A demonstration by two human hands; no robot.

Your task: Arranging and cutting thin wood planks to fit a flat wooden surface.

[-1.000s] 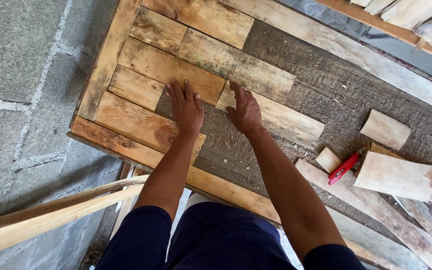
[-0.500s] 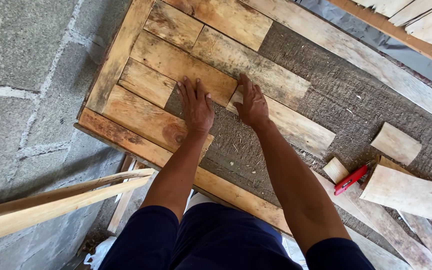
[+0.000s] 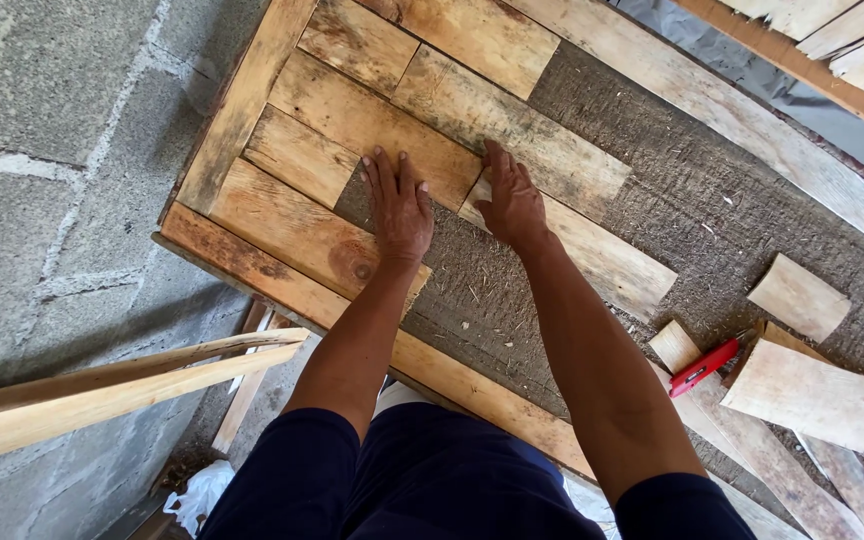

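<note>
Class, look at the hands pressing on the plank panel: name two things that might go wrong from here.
1. Both the left hand and the right hand lie bare and flat on rough planks; splinters seem likely.
2. Loose offcuts and a red cutter lie beside the right forearm; an elbow might knock them off.

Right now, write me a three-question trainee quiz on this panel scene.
1. True or false: both hands lie flat on the panel.
2. What colour is the tool lying among the offcuts at right? A) blue B) red C) green
3. Which hand rests on the long plank?

Key:
1. True: the left hand and right hand press palm-down, holding nothing.
2. B.
3. The right hand; the left hand lies mostly on the bare board beside it.
</note>
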